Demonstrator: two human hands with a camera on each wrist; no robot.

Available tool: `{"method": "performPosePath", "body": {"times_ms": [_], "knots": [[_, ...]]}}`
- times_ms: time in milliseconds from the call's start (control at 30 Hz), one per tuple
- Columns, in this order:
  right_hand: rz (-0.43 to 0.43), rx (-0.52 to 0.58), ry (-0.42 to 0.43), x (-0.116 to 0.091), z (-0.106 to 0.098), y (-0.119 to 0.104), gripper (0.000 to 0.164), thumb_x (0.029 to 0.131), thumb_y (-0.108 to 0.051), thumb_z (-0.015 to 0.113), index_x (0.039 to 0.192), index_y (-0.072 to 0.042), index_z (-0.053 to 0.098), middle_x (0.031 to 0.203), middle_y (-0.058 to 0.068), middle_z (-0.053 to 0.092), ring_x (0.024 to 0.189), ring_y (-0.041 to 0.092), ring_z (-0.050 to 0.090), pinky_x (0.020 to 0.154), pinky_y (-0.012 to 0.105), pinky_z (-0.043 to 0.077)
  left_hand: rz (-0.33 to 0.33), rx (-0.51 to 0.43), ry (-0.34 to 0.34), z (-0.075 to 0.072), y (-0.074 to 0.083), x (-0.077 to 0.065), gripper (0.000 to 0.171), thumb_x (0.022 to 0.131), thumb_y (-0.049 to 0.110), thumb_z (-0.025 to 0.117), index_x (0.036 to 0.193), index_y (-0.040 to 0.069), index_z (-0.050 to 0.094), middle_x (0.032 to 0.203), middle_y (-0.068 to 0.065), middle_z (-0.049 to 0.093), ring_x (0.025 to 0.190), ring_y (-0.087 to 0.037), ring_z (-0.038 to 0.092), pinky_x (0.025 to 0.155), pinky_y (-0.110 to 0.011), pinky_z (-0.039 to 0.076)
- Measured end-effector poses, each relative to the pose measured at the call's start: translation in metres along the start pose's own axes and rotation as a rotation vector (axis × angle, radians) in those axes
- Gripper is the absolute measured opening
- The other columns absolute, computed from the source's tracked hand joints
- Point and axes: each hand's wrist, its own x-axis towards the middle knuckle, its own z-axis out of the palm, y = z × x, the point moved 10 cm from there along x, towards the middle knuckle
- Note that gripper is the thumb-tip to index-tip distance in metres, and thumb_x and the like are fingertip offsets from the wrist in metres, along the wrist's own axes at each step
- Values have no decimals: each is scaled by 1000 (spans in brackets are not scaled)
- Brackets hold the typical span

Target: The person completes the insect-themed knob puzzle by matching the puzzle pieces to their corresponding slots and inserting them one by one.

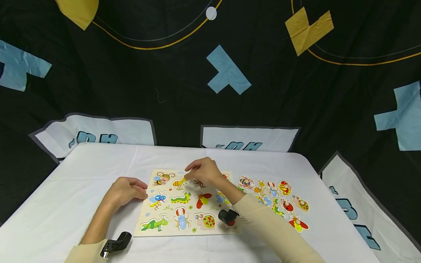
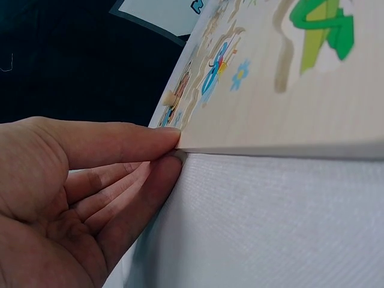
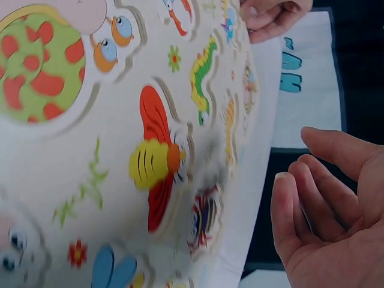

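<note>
A pale wooden peg puzzle board [image 1: 166, 229] with insect pictures and recesses lies flat on the table. My left hand [image 1: 126, 191] pinches its left edge. In the left wrist view the thumb and a finger [image 2: 120, 144] meet at the board's edge. Above the far part of the board is my right hand [image 1: 204, 171], near the yellow striped insect [image 1: 179, 183] and the spider-like picture [image 1: 199, 183]. Its fingers are loosely bent, and nothing shows between them in the right wrist view. At the far left corner sits a bee piece [image 1: 162, 178]; a small wooden knob [image 2: 169, 99] shows there.
Loose insect pieces lie to the right of the board, among them a spider [image 1: 246, 182], a ladybird [image 1: 287, 205], a snail [image 1: 300, 204] and a red-winged bug [image 1: 298, 223]. A white cloth [image 1: 82, 175] covers the table. Behind it hangs a black curtain [image 1: 181, 91].
</note>
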Motion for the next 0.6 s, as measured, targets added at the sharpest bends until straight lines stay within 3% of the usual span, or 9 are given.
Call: {"method": "performPosePath", "body": {"times_ms": [267, 600], "knots": [[-13, -22, 12, -9, -30, 6, 23, 80, -23, 85, 100, -13, 80, 80, -4, 74, 76, 13, 64, 71, 30, 49, -13, -4, -4, 0, -2, -1, 37, 75, 9, 84, 108, -1, 72, 78, -2, 74, 70, -16, 65, 68, -29, 45], [44, -11, 60, -21, -70, 29, 27, 80, -22, 85, 104, -10, 79, 84, -2, 73, 81, 15, 64, 74, 29, 50, -17, -23, -10, 1, -2, -1, 38, 75, 8, 84, 109, -1, 71, 78, -2, 74, 70, -15, 65, 67, -29, 46]]}}
